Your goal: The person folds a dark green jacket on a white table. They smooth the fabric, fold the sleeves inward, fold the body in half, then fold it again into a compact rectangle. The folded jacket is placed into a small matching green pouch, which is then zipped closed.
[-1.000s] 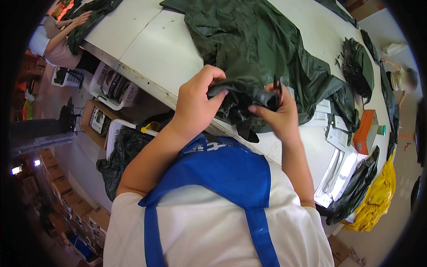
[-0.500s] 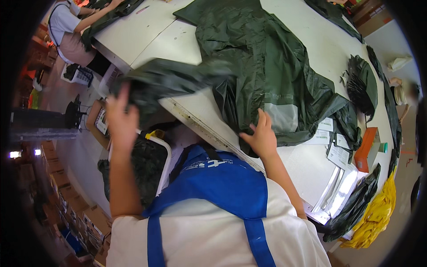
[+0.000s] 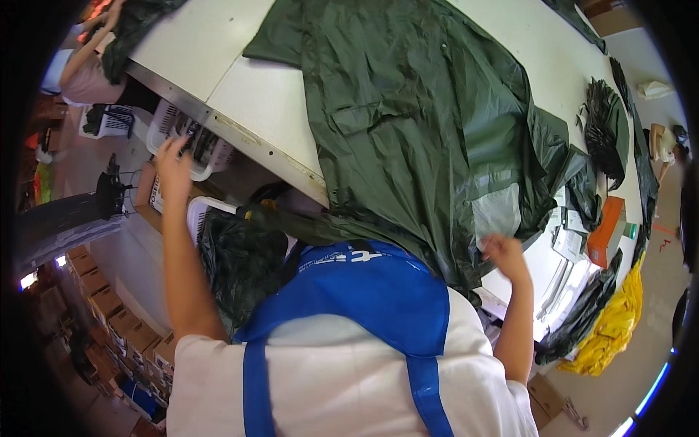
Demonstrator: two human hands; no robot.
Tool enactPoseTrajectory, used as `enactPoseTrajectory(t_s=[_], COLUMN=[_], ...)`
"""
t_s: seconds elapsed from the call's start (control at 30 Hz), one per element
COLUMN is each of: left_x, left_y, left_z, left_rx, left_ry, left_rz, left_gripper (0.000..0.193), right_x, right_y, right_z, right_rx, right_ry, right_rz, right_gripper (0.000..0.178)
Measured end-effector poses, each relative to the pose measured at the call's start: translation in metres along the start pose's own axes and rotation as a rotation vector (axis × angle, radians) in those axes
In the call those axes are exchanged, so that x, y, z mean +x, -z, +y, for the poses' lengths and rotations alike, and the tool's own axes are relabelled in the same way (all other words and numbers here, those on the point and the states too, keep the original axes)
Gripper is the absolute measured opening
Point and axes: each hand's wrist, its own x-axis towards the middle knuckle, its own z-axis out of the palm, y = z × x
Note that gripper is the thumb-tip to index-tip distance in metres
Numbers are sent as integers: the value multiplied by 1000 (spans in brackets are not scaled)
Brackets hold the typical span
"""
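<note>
A dark green, shiny waterproof garment (image 3: 408,138) lies spread over the white table (image 3: 273,109), its near end hanging over the edge against my blue apron (image 3: 364,291). It has a pale grey patch (image 3: 497,211) near its lower right. My right hand (image 3: 507,258) is beside that patch, fingers curled in; whether cloth is between them is hidden. Off the table's left edge, my left hand (image 3: 175,171) hovers with fingers apart and nothing in it, near a white basket (image 3: 204,173) holding dark items.
Below my left forearm, a white-rimmed bin (image 3: 195,218) holds dark green cloth (image 3: 240,255). Papers (image 3: 571,237), an orange box (image 3: 606,231) and yellow cloth (image 3: 611,320) lie to the right. Another person (image 3: 87,76) works at the far left. Cardboard boxes (image 3: 109,306) line the lower left.
The dark green piece that was blurred beside my left hand now lies down along the table edge and my apron. My left hand has moved slightly left; my right hand has moved right, its fingers curling.
</note>
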Motion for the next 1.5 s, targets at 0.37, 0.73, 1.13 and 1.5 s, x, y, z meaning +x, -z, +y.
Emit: enactPoseTrajectory(t_s=[0.37, 0.73, 1.13, 1.5], left_x=[12, 18, 79, 61], left_y=[-158, -122, -111, -138], left_z=[192, 185, 212, 233], left_rx=[-373, -533, -376, 96], left_ry=[-473, -461, 459, -499], left_rz=[-171, -59, -790, -773], left_gripper=[32, 28, 26, 71], right_x=[224, 221, 245, 315], right_y=[-51, -36, -27, 142], right_z=[-211, -185, -228, -93], right_rx=[-301, 100, 307, -236], right_ry=[591, 966, 380, -36], right_rz=[507, 707, 517, 1210], right_gripper=[45, 34, 17, 42])
